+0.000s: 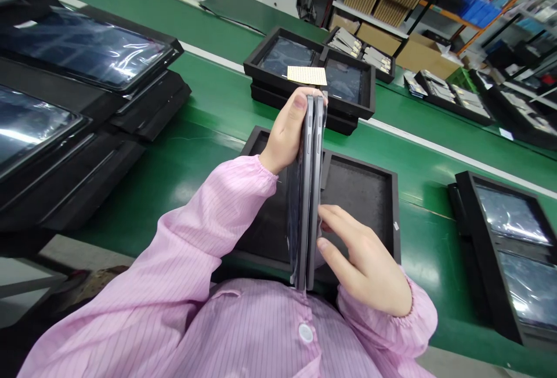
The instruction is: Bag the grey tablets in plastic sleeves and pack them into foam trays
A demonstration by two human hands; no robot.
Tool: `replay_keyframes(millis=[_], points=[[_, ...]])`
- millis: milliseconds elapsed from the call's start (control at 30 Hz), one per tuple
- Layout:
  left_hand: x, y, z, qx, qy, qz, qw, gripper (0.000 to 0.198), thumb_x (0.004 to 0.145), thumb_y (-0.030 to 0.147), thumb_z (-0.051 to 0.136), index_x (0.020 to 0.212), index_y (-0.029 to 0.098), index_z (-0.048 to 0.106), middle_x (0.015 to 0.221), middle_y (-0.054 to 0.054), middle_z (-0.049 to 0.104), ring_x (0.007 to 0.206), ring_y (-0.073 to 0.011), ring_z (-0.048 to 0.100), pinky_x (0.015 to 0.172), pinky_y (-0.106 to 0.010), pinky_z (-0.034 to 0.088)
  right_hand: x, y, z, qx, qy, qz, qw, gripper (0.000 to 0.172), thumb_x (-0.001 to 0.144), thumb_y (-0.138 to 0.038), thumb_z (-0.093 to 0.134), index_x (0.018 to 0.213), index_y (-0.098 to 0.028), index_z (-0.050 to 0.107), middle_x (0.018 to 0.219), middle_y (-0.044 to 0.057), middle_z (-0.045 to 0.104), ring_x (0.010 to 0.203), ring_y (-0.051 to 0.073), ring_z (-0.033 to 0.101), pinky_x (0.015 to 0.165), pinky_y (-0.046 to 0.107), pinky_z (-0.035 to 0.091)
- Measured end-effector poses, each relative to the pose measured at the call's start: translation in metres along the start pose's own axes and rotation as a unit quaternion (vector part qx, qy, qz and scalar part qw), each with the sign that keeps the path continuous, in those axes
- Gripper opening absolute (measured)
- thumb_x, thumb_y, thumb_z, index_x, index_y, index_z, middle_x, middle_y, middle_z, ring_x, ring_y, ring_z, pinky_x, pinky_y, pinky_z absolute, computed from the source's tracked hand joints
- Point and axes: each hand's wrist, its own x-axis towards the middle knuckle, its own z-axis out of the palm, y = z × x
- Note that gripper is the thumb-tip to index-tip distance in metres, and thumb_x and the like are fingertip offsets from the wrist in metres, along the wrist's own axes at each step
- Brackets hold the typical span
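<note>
The two slim grey devices (306, 192) were held side by side over a black tray (395, 215), narrow edges facing the camera, broad faces turned left and right; their long axis ran from the far end back toward the wearer's chest, leaning slightly left at the near end. The left hand (285, 128) had its fingers clamped on the far end. The right hand (365, 262) held thumb and fingers apart, tips at the right-hand face. Edges looked smooth and metallic, with crinkled clear film on the faces. Beyond, stacked trays (371, 90) carried dark panels in two compartments, a yellow dotted sheet (307, 75) across the divider. On the glossy green tabletop (426, 244), a right-hand tray (491, 244) held two shiny panels, and left-hand trays (167, 99) bore large glassy screens (96, 47).
</note>
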Motion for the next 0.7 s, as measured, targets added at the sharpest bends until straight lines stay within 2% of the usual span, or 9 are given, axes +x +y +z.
replay_keyframes(millis=[100, 200, 300, 467, 700], points=[[-0.001, 0.002, 0.001, -0.003, -0.005, 0.007, 1.000, 0.060, 0.093, 0.077, 0.037, 0.093, 0.025, 0.067, 0.087, -0.005, 0.066, 0.084, -0.0208, 0.066, 0.080, -0.038, 0.055, -0.001, 0.001, -0.001, 0.007, -0.006, 0.002, 1.000, 0.045, 0.100, -0.021, 0.044, 0.143, -0.014, 0.053, 0.139, 0.018, 0.063, 0.121, 0.028, 0.067, 0.098, 0.044, 0.061], [-0.002, 0.005, 0.002, 0.001, -0.008, 0.007, 1.000, 0.061, 0.093, 0.077, 0.036, 0.092, 0.025, 0.067, 0.084, -0.004, 0.066, 0.082, -0.0200, 0.066, 0.078, -0.036, 0.055, -0.002, 0.001, -0.002, 0.019, -0.017, 0.000, 1.000, 0.046, 0.099, -0.021, 0.044, 0.143, -0.010, 0.053, 0.141, 0.020, 0.061, 0.126, 0.028, 0.065, 0.101, 0.044, 0.059], [-0.004, 0.009, 0.003, 0.008, -0.013, 0.000, 1.000, 0.061, 0.092, 0.078, 0.036, 0.092, 0.025, 0.067, 0.082, -0.004, 0.066, 0.080, -0.0193, 0.066, 0.076, -0.035, 0.055, -0.002, 0.001, -0.003, 0.024, -0.018, 0.001, 1.000, 0.046, 0.099, -0.022, 0.045, 0.142, -0.008, 0.054, 0.141, 0.021, 0.061, 0.124, 0.029, 0.066, 0.101, 0.044, 0.059], [-0.005, 0.014, 0.005, 0.012, -0.020, 0.008, 1.000, 0.061, 0.093, 0.077, 0.034, 0.092, 0.024, 0.065, 0.084, -0.004, 0.066, 0.080, -0.0189, 0.066, 0.077, -0.034, 0.055, -0.003, 0.000, -0.003, 0.028, -0.003, 0.001, 1.000, 0.040, 0.101, -0.026, 0.048, 0.137, -0.013, 0.059, 0.137, 0.018, 0.065, 0.121, 0.028, 0.067, 0.100, 0.044, 0.060], [-0.007, 0.023, 0.007, 0.020, -0.050, 0.018, 0.998, 0.059, 0.093, 0.077, 0.034, 0.091, 0.025, 0.062, 0.086, -0.005, 0.065, 0.081, -0.0201, 0.064, 0.079, -0.035, 0.054, -0.001, -0.003, -0.001, 0.031, 0.054, -0.004, 0.998, 0.028, 0.099, -0.026, 0.055, 0.121, -0.017, 0.068, 0.120, 0.014, 0.074, 0.106, 0.025, 0.073, 0.092, 0.039, 0.063]])
